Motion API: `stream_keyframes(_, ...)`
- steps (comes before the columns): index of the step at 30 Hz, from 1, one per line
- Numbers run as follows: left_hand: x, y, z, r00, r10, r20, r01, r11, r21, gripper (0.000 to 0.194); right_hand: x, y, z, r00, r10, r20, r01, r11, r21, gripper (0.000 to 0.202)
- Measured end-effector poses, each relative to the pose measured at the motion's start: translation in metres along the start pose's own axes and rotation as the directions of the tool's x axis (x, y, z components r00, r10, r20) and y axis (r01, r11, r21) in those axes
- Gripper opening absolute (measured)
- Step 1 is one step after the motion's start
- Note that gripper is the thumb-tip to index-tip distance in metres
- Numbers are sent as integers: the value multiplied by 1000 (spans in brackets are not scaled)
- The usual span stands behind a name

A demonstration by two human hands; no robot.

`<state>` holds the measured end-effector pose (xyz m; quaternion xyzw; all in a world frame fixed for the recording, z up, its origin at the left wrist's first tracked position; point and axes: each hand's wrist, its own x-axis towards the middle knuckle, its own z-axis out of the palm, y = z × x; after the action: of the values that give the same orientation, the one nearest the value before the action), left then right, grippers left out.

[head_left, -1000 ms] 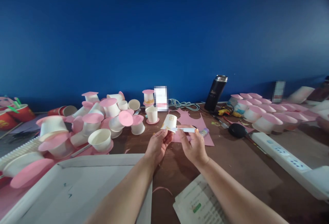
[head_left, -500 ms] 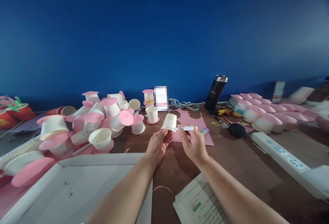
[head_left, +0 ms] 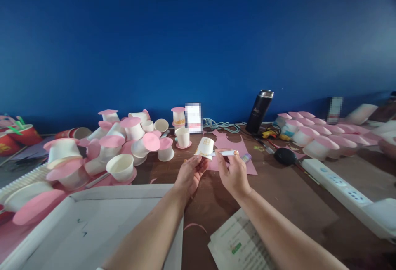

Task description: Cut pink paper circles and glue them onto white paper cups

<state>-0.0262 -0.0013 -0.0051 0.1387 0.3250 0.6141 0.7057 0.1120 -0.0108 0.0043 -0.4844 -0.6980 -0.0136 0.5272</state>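
Note:
A white paper cup (head_left: 205, 146) lies tilted in my left hand (head_left: 191, 175), whose fingers are closed round its lower end. Yellow-brown lines on its side form a window shape and other marks near the edge. My right hand (head_left: 234, 174) grips a white marker (head_left: 225, 153) held nearly level, with its tip at the cup's side. Whether the tip touches the cup is too small to tell. Under and behind my hands lies a cut sheet of pink paper (head_left: 229, 146). Another white cup (head_left: 183, 137) stands on a pink disc just to the left.
Many white cups with pink discs (head_left: 133, 128) crowd the left side, beside a white box lid (head_left: 123, 220). Toward the right are a black flask (head_left: 259, 111), an air blower bulb (head_left: 285, 157), a power strip (head_left: 337, 191) and more cups (head_left: 321, 144). Printed papers (head_left: 238, 241) lie in front.
The marker and my right hand have shifted very slightly to the right along the cup. The cup is tilted a little differently; both grips are the same.

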Motion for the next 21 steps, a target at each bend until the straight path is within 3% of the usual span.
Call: stream_keyframes(21, 2, 1, -3, 999, -40, -27, 39, 999, -25, 8, -1, 1, 4, 996, -84, -7, 83, 993, -79, 16)
